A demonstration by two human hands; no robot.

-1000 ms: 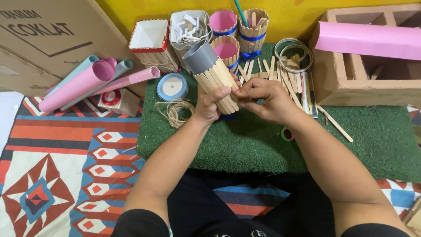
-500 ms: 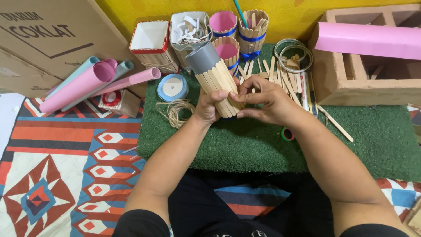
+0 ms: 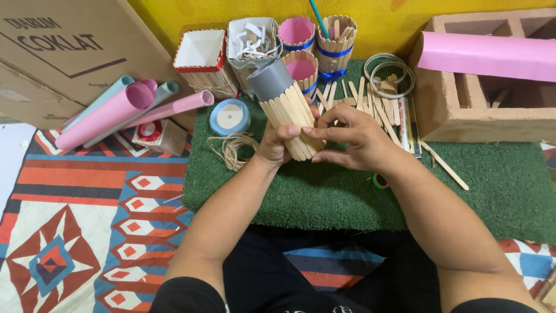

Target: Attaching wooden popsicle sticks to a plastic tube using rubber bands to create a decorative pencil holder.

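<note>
A grey tube clad in flat wooden sticks (image 3: 285,104) is tilted over a green turf mat (image 3: 324,191). My left hand (image 3: 277,148) grips the tube's lower end from below. My right hand (image 3: 353,139) rests its fingers on the sticks at that same end, pressing them against the tube. Loose wooden sticks (image 3: 370,104) lie on the turf just behind my right hand.
Finished stick-covered cups (image 3: 336,37) and a square stick box (image 3: 202,61) stand at the back. Pink and blue paper rolls (image 3: 116,113) lie left, near a ribbon spool (image 3: 230,116) and twine (image 3: 234,148). A block with a pink roll (image 3: 492,58) sits right.
The tube has swung slightly more upright and both hands have shifted a little on its lower end; my right fingers now lie across the sticks.
</note>
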